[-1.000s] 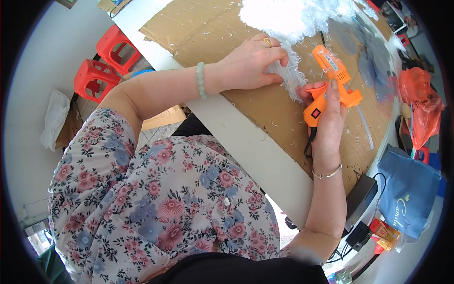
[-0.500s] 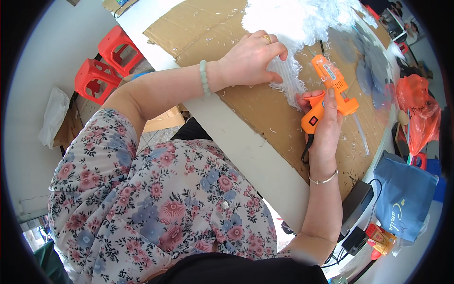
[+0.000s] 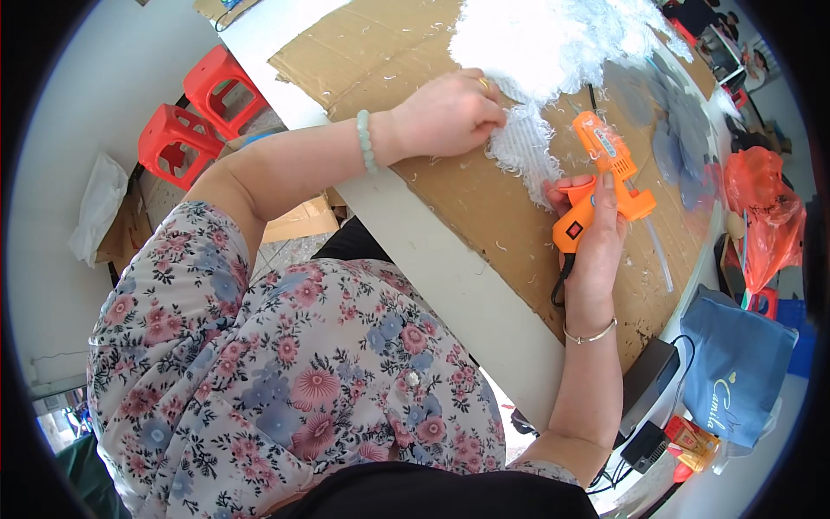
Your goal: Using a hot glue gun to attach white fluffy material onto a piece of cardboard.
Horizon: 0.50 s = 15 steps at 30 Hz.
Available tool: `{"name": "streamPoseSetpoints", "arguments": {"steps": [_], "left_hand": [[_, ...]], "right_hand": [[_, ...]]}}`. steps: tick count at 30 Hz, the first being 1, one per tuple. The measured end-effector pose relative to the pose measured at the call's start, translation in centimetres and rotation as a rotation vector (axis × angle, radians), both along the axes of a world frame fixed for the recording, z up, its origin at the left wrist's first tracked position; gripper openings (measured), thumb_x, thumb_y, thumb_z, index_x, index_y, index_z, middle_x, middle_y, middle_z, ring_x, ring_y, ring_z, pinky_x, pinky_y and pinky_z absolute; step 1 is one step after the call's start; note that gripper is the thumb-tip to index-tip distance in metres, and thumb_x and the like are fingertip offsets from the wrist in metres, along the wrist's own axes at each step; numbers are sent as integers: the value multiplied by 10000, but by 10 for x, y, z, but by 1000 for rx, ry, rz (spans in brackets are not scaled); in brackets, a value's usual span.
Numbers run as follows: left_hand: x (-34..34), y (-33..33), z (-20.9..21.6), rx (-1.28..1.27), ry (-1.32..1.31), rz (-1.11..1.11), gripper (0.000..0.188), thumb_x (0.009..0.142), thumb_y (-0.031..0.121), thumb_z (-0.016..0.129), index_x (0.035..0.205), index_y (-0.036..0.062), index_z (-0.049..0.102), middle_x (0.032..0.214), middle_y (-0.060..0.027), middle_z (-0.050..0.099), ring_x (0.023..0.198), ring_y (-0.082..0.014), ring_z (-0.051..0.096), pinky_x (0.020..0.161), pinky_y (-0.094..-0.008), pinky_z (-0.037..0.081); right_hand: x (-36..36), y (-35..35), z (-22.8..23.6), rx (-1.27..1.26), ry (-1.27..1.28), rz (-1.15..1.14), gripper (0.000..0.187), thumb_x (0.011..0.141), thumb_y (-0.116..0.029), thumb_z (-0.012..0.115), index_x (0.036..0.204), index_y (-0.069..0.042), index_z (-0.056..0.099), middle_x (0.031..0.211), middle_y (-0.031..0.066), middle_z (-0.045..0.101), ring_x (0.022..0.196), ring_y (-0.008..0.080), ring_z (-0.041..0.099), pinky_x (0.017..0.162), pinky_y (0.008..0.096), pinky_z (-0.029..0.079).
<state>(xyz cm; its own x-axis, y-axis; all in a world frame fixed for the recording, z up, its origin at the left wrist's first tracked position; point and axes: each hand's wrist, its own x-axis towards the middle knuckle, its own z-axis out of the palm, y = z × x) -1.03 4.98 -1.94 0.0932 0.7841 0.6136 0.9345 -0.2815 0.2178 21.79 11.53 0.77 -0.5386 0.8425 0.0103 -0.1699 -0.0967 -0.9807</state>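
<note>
My right hand (image 3: pixel 596 229) is wrapped round an orange glue gun (image 3: pixel 596 203), its nozzle end pointing away from me and a clear glue stick (image 3: pixel 659 255) trailing from its rear. Shaggy white fringed fabric (image 3: pixel 527 143) stretches from a bright pile at the far side down to the fingers of that hand. My left hand (image 3: pixel 454 112) is closed at the left edge of the fabric, fingertips drawn together against it. Whatever is between those fingertips, if anything, is hidden.
Brown cardboard (image 3: pixel 380 60) covers much of the white table (image 3: pixel 450 268). Grey translucent discs (image 3: pixel 679 151) lie beyond the glue gun. At right are a red plastic bag (image 3: pixel 761 208), a blue bag (image 3: pixel 735 363) and a black box (image 3: pixel 648 376). Red stools (image 3: pixel 177 143) stand left.
My left hand's spread thumb and fingers have closed together, and the hand has come slightly nearer to me. My right hand and the glue gun have barely moved.
</note>
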Motion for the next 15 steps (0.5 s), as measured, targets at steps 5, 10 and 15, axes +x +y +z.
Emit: {"name": "streamPoseSetpoints", "arguments": {"steps": [5,10,15], "left_hand": [[4,5,14,22,118,-123,134,693,5,620,797,78,664,814,-58,615,811,-260,556,730,-356,486],[-3,10,11,-5,-6,-79,180,680,-17,591,810,83,663,829,-57,620,823,-268,558,732,-367,485],[-5,17,13,-38,-11,-102,160,677,-20,587,784,70,664,842,-49,626,833,-264,561,737,-357,486]], "right_hand": [[0,0,0,-15,1,-23,363,955,-336,486,841,-6,586,775,105,641,734,164,606,728,303,490],[1,0,1,-7,-19,-7,364,972,-318,453,885,24,540,803,116,590,720,190,599,836,417,535],[1,-2,3,-13,0,-1,365,977,-322,432,899,19,536,809,116,588,737,191,598,838,423,535]]}}
